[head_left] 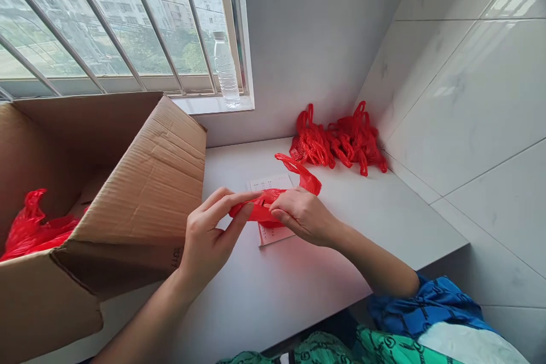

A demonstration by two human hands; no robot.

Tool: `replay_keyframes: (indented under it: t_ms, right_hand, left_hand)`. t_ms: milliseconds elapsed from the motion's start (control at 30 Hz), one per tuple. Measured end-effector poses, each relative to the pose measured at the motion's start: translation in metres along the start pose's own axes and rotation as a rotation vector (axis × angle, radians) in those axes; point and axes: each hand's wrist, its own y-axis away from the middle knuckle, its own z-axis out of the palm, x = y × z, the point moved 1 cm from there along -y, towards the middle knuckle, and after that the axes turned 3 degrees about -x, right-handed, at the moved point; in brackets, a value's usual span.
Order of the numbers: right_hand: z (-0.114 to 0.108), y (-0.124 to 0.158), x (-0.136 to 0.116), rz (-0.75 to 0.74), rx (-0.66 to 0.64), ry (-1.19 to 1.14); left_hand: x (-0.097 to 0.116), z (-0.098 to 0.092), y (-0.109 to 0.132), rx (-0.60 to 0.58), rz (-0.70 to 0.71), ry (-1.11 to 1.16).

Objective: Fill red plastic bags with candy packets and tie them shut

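Both my hands grip one red plastic bag just above the white counter. My left hand pinches its left end between thumb and fingers. My right hand is closed over its right part, with a looped handle of the bag sticking up behind the knuckles. Under the bag lies a small sheet of paper with faint print. A pile of knotted red bags sits in the far corner of the counter, apart from my hands.
A large open cardboard box stands at the left, with loose red bags inside. A clear plastic bottle stands on the window sill. Tiled wall closes the right side. Blue and green fabric lies below the counter edge.
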Motion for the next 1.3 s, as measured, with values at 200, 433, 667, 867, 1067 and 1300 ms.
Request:
replay_keyframes:
  t_ms: [200,433,667,867,1067,1300]
  right_hand:
    - [-0.01,0.008,0.024,0.432,-0.204,0.092]
    - [-0.018,0.024,0.029,0.427,-0.24,0.3]
    - [0.0,0.003,0.031,0.342,-0.249,0.19]
    - [0.035,-0.025,0.051,0.53,-0.359,-0.004]
    - [0.029,-0.025,0.049,0.49,-0.296,-0.104]
    - [0.012,-0.003,0.057,0.559,-0.303,-0.214]
  left_hand:
    - [0.002,0.002,0.001,-0.038,-0.262,0.326]
    - [0.003,0.002,0.001,-0.049,-0.271,0.268]
    - [0.004,-0.002,0.001,-0.056,-0.259,0.299]
    - [-0.001,-0.001,0.004,-0.084,-0.208,0.251]
    - [-0.008,-0.001,0.001,-0.065,-0.162,0.164]
    - [-0.01,-0.002,0.001,-0.036,-0.144,0.162]
